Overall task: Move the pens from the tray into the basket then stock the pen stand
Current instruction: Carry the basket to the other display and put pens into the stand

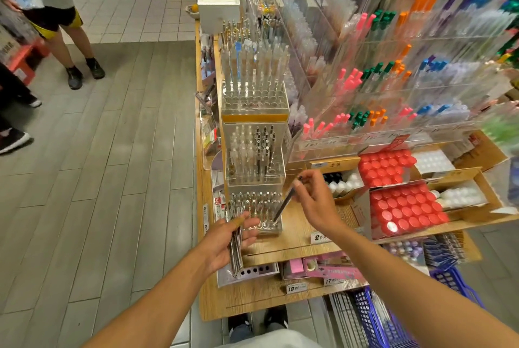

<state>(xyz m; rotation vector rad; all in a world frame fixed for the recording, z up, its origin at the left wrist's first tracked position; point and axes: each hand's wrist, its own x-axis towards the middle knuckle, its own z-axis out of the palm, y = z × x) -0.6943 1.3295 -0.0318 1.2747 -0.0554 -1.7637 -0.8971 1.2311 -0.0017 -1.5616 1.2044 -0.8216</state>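
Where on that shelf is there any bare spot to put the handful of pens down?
Bare wood lies between the clear pen stand and the red-capped box, under the right hand. A thin strip runs along the front edge. Elsewhere it is crowded; the left hand holds the pen bundle.

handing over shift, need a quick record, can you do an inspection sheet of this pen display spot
surface: wooden display shelf, stepped, price tags on its front edges
job's things: clear pen stand, front holes partly filled; bundle of pens; single dark pen, tip down at the stand's front row; blue basket at lower right
clutter: red-capped jars in cardboard trays, pink packets
grippers: left hand grips the bundle; right hand pinches the single pen
cables: nothing seen
surroundings: acrylic racks of coloured pens, blurred; bystander on the tiled floor
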